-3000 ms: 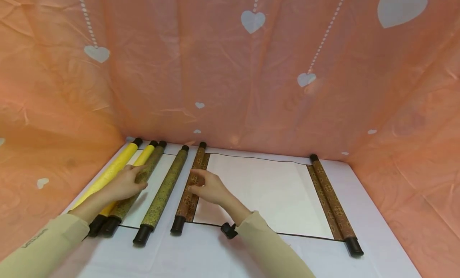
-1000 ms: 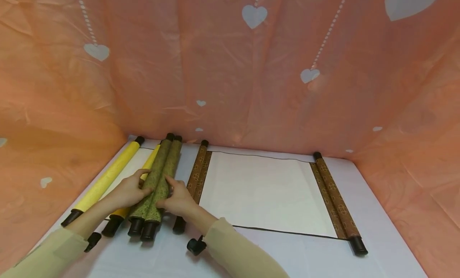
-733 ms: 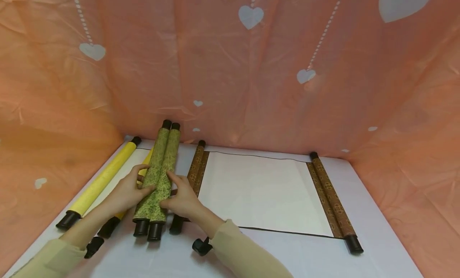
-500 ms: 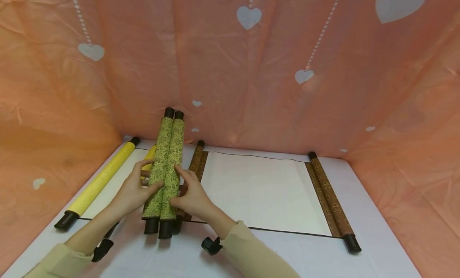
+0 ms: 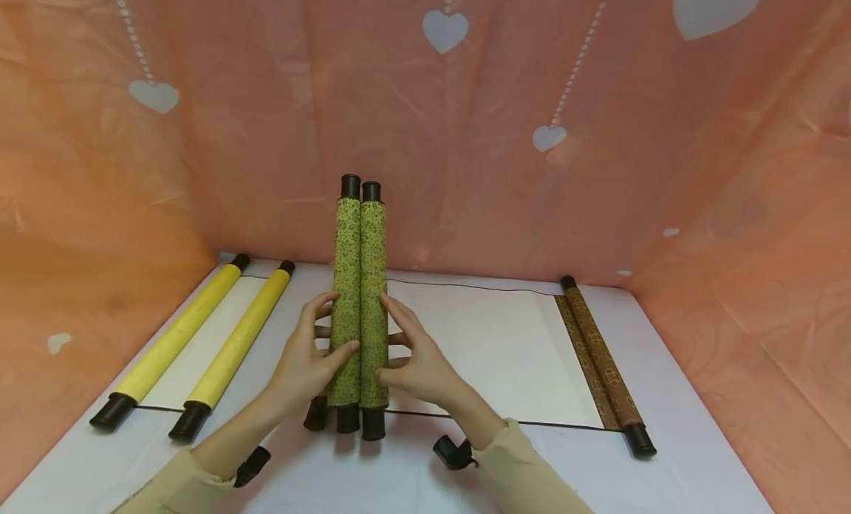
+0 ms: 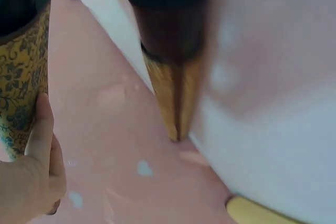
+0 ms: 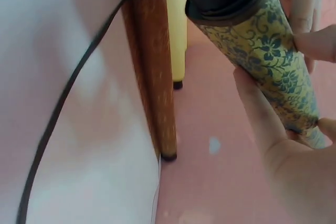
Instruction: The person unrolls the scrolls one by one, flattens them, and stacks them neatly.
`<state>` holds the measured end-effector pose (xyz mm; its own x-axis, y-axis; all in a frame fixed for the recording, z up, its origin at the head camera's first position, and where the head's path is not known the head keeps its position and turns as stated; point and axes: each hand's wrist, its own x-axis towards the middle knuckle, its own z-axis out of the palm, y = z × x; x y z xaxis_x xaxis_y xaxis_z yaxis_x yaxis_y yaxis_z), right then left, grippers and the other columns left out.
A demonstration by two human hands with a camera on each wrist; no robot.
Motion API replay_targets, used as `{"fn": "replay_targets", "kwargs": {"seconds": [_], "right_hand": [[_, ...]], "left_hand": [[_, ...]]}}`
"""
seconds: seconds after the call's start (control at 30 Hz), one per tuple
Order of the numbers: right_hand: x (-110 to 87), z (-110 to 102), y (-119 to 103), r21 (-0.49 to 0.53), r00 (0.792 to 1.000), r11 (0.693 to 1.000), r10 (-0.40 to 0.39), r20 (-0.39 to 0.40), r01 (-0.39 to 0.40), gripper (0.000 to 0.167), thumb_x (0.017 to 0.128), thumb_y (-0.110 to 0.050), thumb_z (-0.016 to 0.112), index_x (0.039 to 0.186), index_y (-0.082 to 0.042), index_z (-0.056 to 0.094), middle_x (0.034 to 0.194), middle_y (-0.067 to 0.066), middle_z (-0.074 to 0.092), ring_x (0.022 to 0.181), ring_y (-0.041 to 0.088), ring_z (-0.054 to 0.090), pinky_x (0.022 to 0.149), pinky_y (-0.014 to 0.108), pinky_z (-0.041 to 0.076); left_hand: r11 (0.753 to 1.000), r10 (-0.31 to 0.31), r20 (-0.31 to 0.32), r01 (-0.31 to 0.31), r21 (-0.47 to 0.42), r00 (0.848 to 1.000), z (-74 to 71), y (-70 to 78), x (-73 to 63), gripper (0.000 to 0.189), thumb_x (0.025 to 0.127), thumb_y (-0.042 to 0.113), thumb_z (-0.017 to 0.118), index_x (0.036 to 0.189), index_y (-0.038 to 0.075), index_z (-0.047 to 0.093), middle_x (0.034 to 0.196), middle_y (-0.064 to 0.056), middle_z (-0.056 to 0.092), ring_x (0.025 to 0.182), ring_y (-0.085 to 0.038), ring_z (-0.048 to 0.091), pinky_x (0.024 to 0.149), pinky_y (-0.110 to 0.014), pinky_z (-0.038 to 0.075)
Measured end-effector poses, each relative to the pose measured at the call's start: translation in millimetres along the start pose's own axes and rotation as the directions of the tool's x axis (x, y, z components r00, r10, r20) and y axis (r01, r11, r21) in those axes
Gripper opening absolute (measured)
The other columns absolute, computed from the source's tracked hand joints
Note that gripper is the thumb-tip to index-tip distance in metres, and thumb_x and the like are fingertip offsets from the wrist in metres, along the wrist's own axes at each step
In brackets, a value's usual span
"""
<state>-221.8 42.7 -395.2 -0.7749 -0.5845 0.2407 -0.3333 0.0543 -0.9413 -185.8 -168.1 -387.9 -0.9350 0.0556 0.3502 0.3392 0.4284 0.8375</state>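
Note:
A green patterned hanging scroll [image 5: 346,278], its two rollers side by side with black end knobs, is raised off the table in the head view, tilted with its far end up. My left hand [image 5: 302,362] grips its left roller, thumb on the near face. On the other side, my right hand [image 5: 425,362] holds the right roller between thumb and fingers. Behind it lies a brown patterned scroll [image 5: 601,351], unrolled to a white sheet [image 5: 479,344]; its left roller is mostly hidden. The right wrist view shows the green scroll's cloud-like floral covering up close.
To the left, a yellow scroll [image 5: 249,329] lies partly unrolled, white paper between its rollers. All this is on a white-covered table [image 5: 691,425]. Orange-pink curtain [image 5: 399,130] with pale hearts encloses the back and sides. Black wrist devices [image 5: 453,453] sit near the sleeves.
The green scroll, lying partly unrolled three seconds ago, now has its rollers together. Both hands have lifted it and carried it right, from beside the yellow scroll to before the brown scroll's left end.

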Motion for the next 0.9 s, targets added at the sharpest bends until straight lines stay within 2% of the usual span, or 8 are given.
{"fn": "replay_targets", "kwargs": {"seconds": [0.1, 0.17, 0.3, 0.57, 0.77, 0.9], "right_hand": [[-10.4, -14, 5, 0.019, 0.999, 1.000, -0.009, -0.034, 0.010, 0.105, 0.086, 0.012, 0.071, 0.165, -0.037, 0.025, 0.171, -0.008, 0.017, 0.128, 0.033, 0.057, 0.090, 0.036, 0.058], [-17.2, -23, 7, 0.015, 0.998, 1.000, -0.016, -0.064, 0.017, 0.100, 0.087, 0.010, 0.072, 0.165, -0.034, 0.028, 0.170, -0.003, 0.021, 0.129, 0.036, 0.057, 0.091, 0.036, 0.058], [-31.7, -41, 10, -0.022, 0.992, 1.000, -0.022, -0.128, 0.020, 0.094, 0.089, 0.007, 0.074, 0.165, -0.029, 0.031, 0.168, 0.004, 0.026, 0.126, 0.040, 0.059, 0.088, 0.035, 0.059], [-56.9, -72, 10, -0.079, 0.961, 0.997, -0.032, -0.274, 0.011, 0.089, 0.089, 0.007, 0.076, 0.163, -0.025, 0.038, 0.163, 0.009, 0.034, 0.125, 0.041, 0.060, 0.088, 0.033, 0.059], [-69.9, -85, 10, -0.142, 0.927, 0.989, -0.026, -0.373, -0.029, 0.072, 0.097, -0.002, 0.071, 0.160, -0.023, 0.043, 0.158, 0.013, 0.042, 0.123, 0.041, 0.061, 0.087, 0.033, 0.058], [-71.2, -91, 13, -0.179, 0.910, 0.982, -0.026, -0.415, -0.053, 0.072, 0.097, -0.005, 0.072, 0.160, -0.024, 0.043, 0.157, 0.017, 0.045, 0.123, 0.041, 0.062, 0.089, 0.038, 0.059]], "left_hand": [[0.999, 0.036, 0.012, -0.036, -0.010, 0.999, 18.1, 0.9, 1.5, 0.081, 0.095, 0.003, 0.075, 0.160, 0.012, 0.028, 0.153, -0.027, 0.039, 0.105, -0.034, 0.057, 0.082, -0.047, 0.056], [0.999, 0.040, 0.026, -0.039, -0.036, 0.999, 29.9, 1.8, 2.5, 0.083, 0.094, 0.004, 0.076, 0.161, 0.014, 0.028, 0.154, -0.025, 0.039, 0.102, -0.034, 0.056, 0.079, -0.046, 0.056], [0.996, 0.044, 0.052, -0.039, -0.083, 0.998, 53.3, 7.5, 5.0, 0.087, 0.093, 0.003, 0.078, 0.163, 0.019, 0.028, 0.156, -0.021, 0.038, 0.106, -0.034, 0.057, 0.079, -0.044, 0.056], [0.985, 0.108, 0.095, -0.093, -0.148, 0.990, 95.1, 20.3, 12.4, 0.089, 0.091, 0.001, 0.079, 0.163, 0.022, 0.030, 0.159, -0.014, 0.038, 0.110, -0.034, 0.057, 0.083, -0.044, 0.057], [0.985, 0.125, 0.168, -0.103, -0.139, 0.978, 115.4, 24.4, 17.4, 0.091, 0.092, 0.000, 0.077, 0.164, 0.024, 0.027, 0.154, -0.014, 0.040, 0.109, -0.031, 0.057, 0.074, -0.033, 0.058], [0.985, 0.148, 0.200, -0.126, -0.114, 0.969, 122.0, 26.8, 22.9, 0.092, 0.092, 0.001, 0.077, 0.165, 0.023, 0.026, 0.153, -0.014, 0.041, 0.108, -0.029, 0.058, 0.072, -0.029, 0.058]]}}
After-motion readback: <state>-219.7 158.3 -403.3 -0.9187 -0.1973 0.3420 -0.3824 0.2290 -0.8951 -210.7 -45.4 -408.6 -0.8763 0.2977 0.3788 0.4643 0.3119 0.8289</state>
